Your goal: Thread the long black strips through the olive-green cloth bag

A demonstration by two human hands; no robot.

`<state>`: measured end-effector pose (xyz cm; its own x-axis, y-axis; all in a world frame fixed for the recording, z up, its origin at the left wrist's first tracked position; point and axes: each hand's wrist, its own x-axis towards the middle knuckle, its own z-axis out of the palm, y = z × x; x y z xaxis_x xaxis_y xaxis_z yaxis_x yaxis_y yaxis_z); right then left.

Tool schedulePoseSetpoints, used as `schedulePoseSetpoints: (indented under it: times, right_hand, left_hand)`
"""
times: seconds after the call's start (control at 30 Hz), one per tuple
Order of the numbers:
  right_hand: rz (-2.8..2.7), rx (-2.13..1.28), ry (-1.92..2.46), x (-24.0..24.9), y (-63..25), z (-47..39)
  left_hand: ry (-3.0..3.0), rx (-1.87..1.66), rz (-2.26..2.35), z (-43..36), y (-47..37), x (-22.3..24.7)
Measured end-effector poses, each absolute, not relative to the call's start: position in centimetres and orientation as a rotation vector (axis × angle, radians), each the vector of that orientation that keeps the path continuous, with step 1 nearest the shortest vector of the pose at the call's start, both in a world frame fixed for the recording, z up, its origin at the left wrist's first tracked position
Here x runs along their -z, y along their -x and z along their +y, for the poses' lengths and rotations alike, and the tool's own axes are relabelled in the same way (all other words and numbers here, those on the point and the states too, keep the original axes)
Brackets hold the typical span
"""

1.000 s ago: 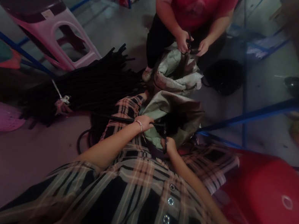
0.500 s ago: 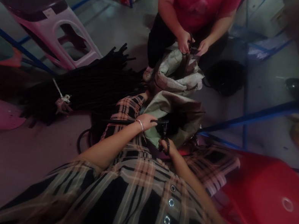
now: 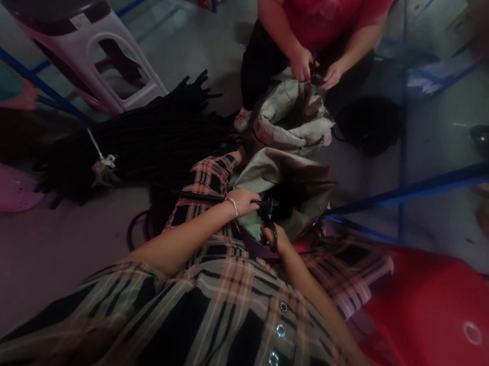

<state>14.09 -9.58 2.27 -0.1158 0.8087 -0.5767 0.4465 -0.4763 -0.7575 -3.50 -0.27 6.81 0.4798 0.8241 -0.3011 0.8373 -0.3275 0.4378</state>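
Note:
My left hand (image 3: 243,202) is closed around a long black tube (image 3: 195,196), which lies across my plaid-covered leg and points right. In my right hand (image 3: 274,237) is a pair of black-handled scissors (image 3: 269,216), its blades up against the tube's right end. Whether the blades are fully closed is too dark to tell. Both hands are over the near edge of an open sack (image 3: 259,170), whose inside looks black. Left of my leg lies a large bundle of similar black tubes (image 3: 153,135), with a pale tie (image 3: 105,166) around it.
Opposite me, a co-worker in a pink shirt (image 3: 326,2) holds a dark tool over a second sack (image 3: 277,129). A red stool (image 3: 436,330) stands right, a pink-and-dark stool (image 3: 117,69) left. A pink basket (image 3: 2,187), a black basin (image 3: 370,126) and blue frames (image 3: 428,187) surround us.
My left hand has shifted slightly right with the tube, and the tube's end now meets the scissors. My right hand has stayed nearly in place.

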Motion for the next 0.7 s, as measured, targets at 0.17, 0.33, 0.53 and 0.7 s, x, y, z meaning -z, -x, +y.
schedulePoseSetpoints:
  times: [0.17, 0.33, 0.53, 0.7]
  right_hand:
    - [-1.418, -1.576, 1.832, -2.03, -14.14, -9.76]
    - [-1.354, -1.552, 1.875, -1.82, -13.81, -9.96]
    - [-1.395, -1.398, 1.942, -1.71, -13.8, -10.09]
    - [-1.383, -1.373, 1.942, -1.9, -13.58, -10.19]
  left_hand:
    - [-2.215, 0.091, 1.394, -0.12, 3.66, -7.37]
    - [-2.195, 0.061, 1.39, 0.02, 3.85, -7.4]
    - [-2.174, 0.051, 1.387, 0.05, 3.86, -7.24]
    - [-2.197, 0.061, 1.372, 0.2, 3.92, -7.07]
